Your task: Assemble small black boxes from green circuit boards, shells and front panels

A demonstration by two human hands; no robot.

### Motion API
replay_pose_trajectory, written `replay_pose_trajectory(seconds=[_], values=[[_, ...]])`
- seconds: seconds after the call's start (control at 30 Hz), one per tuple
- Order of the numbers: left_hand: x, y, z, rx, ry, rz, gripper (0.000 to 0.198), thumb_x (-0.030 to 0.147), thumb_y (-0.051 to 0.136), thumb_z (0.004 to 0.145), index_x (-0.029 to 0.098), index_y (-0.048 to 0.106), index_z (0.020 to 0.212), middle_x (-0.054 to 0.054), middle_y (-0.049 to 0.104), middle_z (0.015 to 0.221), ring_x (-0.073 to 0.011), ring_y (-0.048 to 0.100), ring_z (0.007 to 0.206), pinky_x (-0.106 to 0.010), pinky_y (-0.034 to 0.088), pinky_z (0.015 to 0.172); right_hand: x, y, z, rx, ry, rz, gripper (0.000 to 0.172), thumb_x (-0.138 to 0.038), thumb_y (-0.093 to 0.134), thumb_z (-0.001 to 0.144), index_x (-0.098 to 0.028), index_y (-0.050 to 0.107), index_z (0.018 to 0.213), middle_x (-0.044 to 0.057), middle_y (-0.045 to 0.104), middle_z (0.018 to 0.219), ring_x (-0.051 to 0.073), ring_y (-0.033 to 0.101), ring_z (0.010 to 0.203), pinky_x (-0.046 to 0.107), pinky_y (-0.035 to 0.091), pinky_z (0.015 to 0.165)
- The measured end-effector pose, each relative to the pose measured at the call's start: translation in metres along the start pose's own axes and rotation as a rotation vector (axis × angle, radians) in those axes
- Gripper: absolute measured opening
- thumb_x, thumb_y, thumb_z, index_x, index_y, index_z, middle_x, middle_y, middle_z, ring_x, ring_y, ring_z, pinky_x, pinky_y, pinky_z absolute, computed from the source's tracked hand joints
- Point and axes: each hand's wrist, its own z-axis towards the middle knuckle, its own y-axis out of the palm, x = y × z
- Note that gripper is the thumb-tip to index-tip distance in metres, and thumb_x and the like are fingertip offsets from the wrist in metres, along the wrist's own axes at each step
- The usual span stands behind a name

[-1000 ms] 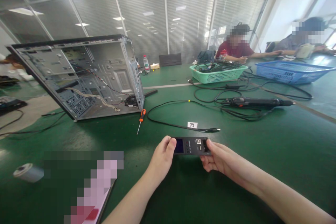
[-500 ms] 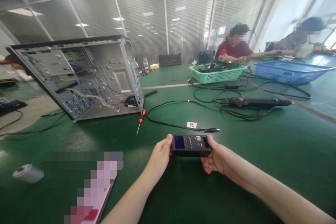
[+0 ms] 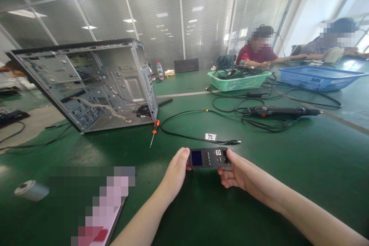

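Between my hands is a small black electronic device (image 3: pixel 212 158) with a dark blue screen, a row of small buttons and a square port on its face. My left hand (image 3: pixel 179 167) is closed on its left end, thumb on top. My right hand (image 3: pixel 238 169) grips the right end, thumb over the corner and fingers curled below. Just beyond the device lie a black cable (image 3: pixel 198 139) with a metal-tipped plug and a small white paper label (image 3: pixel 210 137). A screwdriver (image 3: pixel 155 130) with an orange and black handle rests farther left.
An open computer case (image 3: pixel 127 84) stands at the left. A black electric screwdriver (image 3: pixel 282 112) lies at the right among cables. Behind it are a green basket (image 3: pixel 236 84) of cables and a blue basket (image 3: pixel 314 80). A roll (image 3: pixel 31 190) sits at the near left. Two people sit beyond.
The device has tilted in my hands, so its face turns more toward me and its near side shows less. Both hands keep hold of it.
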Motion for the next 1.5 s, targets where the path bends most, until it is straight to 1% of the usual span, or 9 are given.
replay_pose_trajectory(seconds=[0.23, 0.33, 0.47, 0.57, 0.8, 1.0, 1.13, 1.3, 1.5], values=[[0.004, 0.002, -0.006, -0.052, 0.024, 0.019, 0.024, 0.041, 0.037, 0.087, 0.020, 0.048, 0.085, 0.000, 0.056, 0.079, -0.0171, 0.055, 0.078, -0.030, 0.044, 0.073, -0.004, 0.003, -0.002, 0.000, 0.030, 0.005, 0.057, -0.068, 0.049, 0.082, -0.016, 0.046, 0.106, 0.003, 0.055, 0.078, 0.011, 0.056, 0.062, 0.019, 0.045, 0.059], [0.006, 0.004, -0.009, -0.092, 0.076, -0.006, 0.015, 0.031, 0.048, 0.082, 0.021, 0.045, 0.092, 0.000, 0.056, 0.085, -0.0164, 0.056, 0.081, -0.029, 0.044, 0.075, -0.003, 0.000, -0.001, 0.092, -0.068, -0.201, 0.054, -0.060, 0.056, 0.081, -0.018, 0.042, 0.112, 0.004, 0.057, 0.081, 0.014, 0.058, 0.068, 0.024, 0.047, 0.065], [0.005, 0.006, -0.011, -0.074, 0.131, -0.002, 0.036, 0.019, 0.057, 0.075, 0.022, 0.038, 0.106, -0.006, 0.051, 0.115, -0.0185, 0.058, 0.095, -0.032, 0.047, 0.081, -0.007, -0.005, -0.002, 0.117, -0.278, -0.535, 0.046, -0.047, 0.061, 0.079, -0.022, 0.042, 0.111, 0.007, 0.050, 0.112, 0.019, 0.057, 0.091, 0.031, 0.048, 0.080], [0.006, 0.006, -0.012, -0.069, 0.165, 0.085, 0.056, 0.014, 0.060, 0.073, 0.023, 0.034, 0.121, -0.008, 0.052, 0.120, -0.0214, 0.057, 0.104, -0.037, 0.044, 0.091, -0.013, -0.005, -0.005, 0.055, -0.318, -0.693, 0.037, -0.037, 0.054, 0.082, -0.023, 0.041, 0.114, 0.007, 0.046, 0.119, 0.022, 0.052, 0.104, 0.037, 0.044, 0.092], [0.009, 0.003, -0.015, -0.051, 0.216, 0.349, 0.054, 0.019, 0.066, 0.072, 0.026, 0.046, 0.122, -0.005, 0.058, 0.118, -0.0237, 0.057, 0.107, -0.040, 0.044, 0.093, -0.017, -0.014, -0.007, 0.086, -0.347, -0.985, 0.046, -0.028, 0.055, 0.082, -0.025, 0.033, 0.123, 0.008, 0.048, 0.123, 0.026, 0.044, 0.119, 0.046, 0.031, 0.105], [0.008, 0.002, -0.013, -0.031, 0.206, 0.550, 0.059, 0.025, 0.071, 0.068, 0.026, 0.048, 0.123, -0.007, 0.059, 0.115, -0.0280, 0.053, 0.108, -0.045, 0.039, 0.094, -0.016, -0.016, -0.008, 0.147, -0.325, -1.177, 0.050, -0.029, 0.056, 0.077, -0.024, 0.036, 0.123, 0.009, 0.052, 0.120, 0.028, 0.049, 0.114, 0.048, 0.035, 0.100], [0.008, 0.002, -0.010, -0.023, 0.212, 0.732, 0.043, 0.029, 0.073, 0.067, 0.022, 0.057, 0.106, -0.007, 0.061, 0.108, -0.0296, 0.050, 0.105, -0.047, 0.036, 0.093, -0.016, -0.019, -0.009, 0.168, -0.398, -1.316, 0.047, -0.031, 0.053, 0.079, -0.023, 0.038, 0.123, 0.009, 0.048, 0.124, 0.026, 0.046, 0.116, 0.046, 0.035, 0.101], [0.006, 0.002, -0.009, -0.027, 0.216, 0.751, 0.044, 0.033, 0.073, 0.068, 0.021, 0.056, 0.106, -0.007, 0.060, 0.109, -0.0287, 0.049, 0.106, -0.046, 0.035, 0.093, -0.012, -0.014, -0.006, 0.194, -0.516, -1.407, 0.041, -0.041, 0.047, 0.088, -0.021, 0.046, 0.125, 0.009, 0.047, 0.126, 0.026, 0.039, 0.122, 0.047, 0.032, 0.104], [0.003, 0.001, -0.009, -0.035, 0.277, 0.763, 0.042, 0.037, 0.070, 0.070, 0.023, 0.056, 0.107, -0.006, 0.061, 0.107, -0.0274, 0.051, 0.104, -0.044, 0.036, 0.092, -0.003, 0.006, 0.005, 0.203, -0.659, -1.543, 0.035, -0.035, 0.050, 0.090, -0.020, 0.056, 0.121, 0.008, 0.052, 0.121, 0.027, 0.040, 0.119, 0.047, 0.033, 0.104]])
